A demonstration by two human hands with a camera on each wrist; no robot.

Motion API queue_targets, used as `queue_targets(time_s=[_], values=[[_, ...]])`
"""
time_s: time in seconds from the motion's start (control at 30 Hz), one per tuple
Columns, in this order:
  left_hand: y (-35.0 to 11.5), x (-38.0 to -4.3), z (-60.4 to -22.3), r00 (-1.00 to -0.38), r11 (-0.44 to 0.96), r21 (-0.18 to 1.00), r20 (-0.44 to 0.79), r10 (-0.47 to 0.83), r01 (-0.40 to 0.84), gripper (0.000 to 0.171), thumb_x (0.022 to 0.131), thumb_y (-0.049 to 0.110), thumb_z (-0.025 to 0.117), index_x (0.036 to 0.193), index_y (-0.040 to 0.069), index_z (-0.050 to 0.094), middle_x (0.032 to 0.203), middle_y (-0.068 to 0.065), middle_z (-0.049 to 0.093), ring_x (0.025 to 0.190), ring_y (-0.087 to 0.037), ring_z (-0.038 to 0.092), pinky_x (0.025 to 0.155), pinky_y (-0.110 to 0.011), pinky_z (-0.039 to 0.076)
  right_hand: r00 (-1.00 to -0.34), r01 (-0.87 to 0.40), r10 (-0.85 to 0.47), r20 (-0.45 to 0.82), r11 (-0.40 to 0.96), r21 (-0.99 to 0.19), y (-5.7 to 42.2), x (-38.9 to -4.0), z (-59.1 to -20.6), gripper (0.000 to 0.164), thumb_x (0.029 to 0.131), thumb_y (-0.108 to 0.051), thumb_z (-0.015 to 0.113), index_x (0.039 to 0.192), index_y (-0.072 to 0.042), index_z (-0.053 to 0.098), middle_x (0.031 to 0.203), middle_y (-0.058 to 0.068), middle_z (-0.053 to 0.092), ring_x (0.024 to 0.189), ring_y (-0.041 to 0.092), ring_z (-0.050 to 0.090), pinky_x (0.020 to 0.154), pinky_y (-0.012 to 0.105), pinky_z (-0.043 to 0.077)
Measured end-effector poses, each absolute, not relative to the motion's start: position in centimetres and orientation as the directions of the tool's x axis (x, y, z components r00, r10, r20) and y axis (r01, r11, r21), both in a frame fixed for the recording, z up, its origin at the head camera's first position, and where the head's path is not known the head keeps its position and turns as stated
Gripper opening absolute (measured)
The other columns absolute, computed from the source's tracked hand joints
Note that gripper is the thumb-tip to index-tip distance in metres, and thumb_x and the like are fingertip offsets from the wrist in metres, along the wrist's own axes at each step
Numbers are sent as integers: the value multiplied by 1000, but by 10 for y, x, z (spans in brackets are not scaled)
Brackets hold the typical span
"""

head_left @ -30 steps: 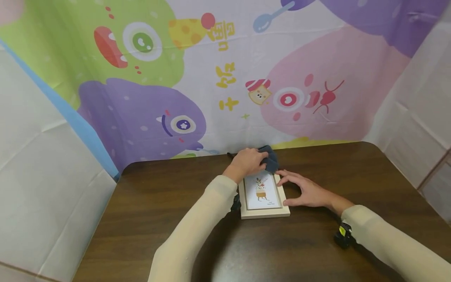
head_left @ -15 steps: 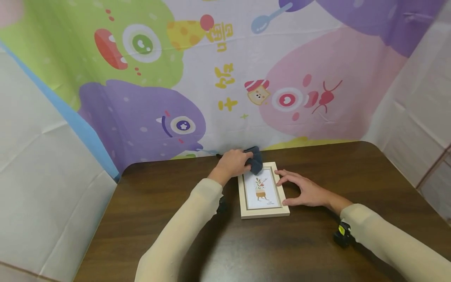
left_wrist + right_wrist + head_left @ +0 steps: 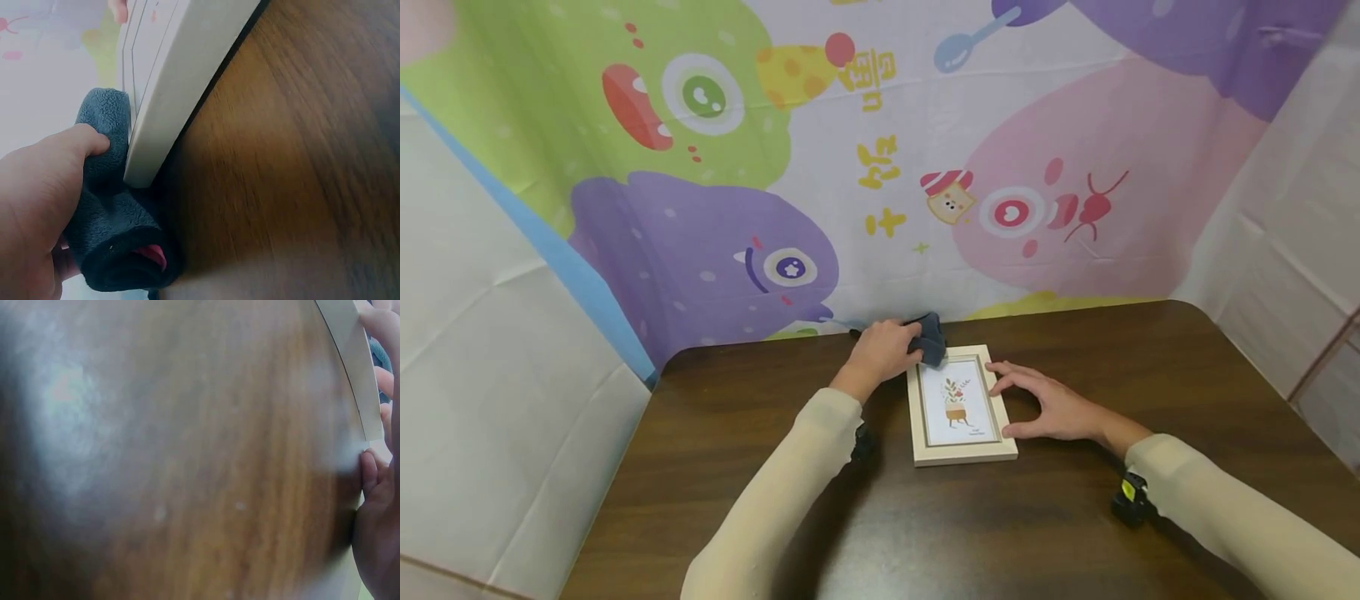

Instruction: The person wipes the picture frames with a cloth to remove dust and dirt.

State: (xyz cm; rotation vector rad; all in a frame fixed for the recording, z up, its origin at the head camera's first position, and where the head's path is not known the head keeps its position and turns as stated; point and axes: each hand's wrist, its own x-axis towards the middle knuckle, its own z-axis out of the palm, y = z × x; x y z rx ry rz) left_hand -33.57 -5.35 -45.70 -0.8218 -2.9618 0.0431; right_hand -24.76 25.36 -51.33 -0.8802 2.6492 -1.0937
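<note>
A picture frame (image 3: 966,453) with a cream border and a plant-in-a-pot print lies flat on the table. My left hand (image 3: 882,350) grips a folded dark blue-grey cloth (image 3: 931,340) at the frame's far left corner. In the left wrist view, the thumb presses on the fuzzy cloth (image 3: 105,164), which laps over the frame's edge (image 3: 181,87). My right hand (image 3: 1060,410) touches the frame's right side with its thumb and fingertips spread apart. The right wrist view catches part of that hand (image 3: 379,519) beside the frame's side (image 3: 353,359).
The dark wooden table (image 3: 1000,525) runs back to a cartoon-printed curtain (image 3: 895,275). Pale panels (image 3: 482,350) stand on both sides. A small black device (image 3: 1129,504) is strapped at the right wrist.
My left hand has slid the cloth leftward along the frame's far end, from the right part to the left corner. The right hand and the frame have stayed in place.
</note>
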Motion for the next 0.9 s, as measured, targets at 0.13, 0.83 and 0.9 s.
queue_targets(time_s=[0.13,0.83,0.9], values=[[-48,-336,-459,-856,859,-70,74,512,508,33,99,45,59,126,24,63,111,-7,72,101,-26,70,88,-45,58,-817,-467,-569,93,557,-687,253,-247,-513,56,78,-53,83,126,-34,60,167,-2,32,157,37,24,117,72,24],[11,-337,-453,-862,859,-160,72,502,487,34,98,51,60,122,28,68,108,2,76,96,-19,73,82,-40,60,-795,-500,-595,118,534,-682,256,-246,-514,53,81,-46,83,127,-34,59,167,1,31,157,41,21,114,73,25],[16,-337,-452,-865,861,-162,72,497,481,33,98,51,60,121,28,68,106,2,76,94,-20,73,79,-40,61,-791,-504,-600,121,527,-684,256,-247,-514,53,82,-45,83,128,-33,59,167,1,31,157,41,20,114,74,24]])
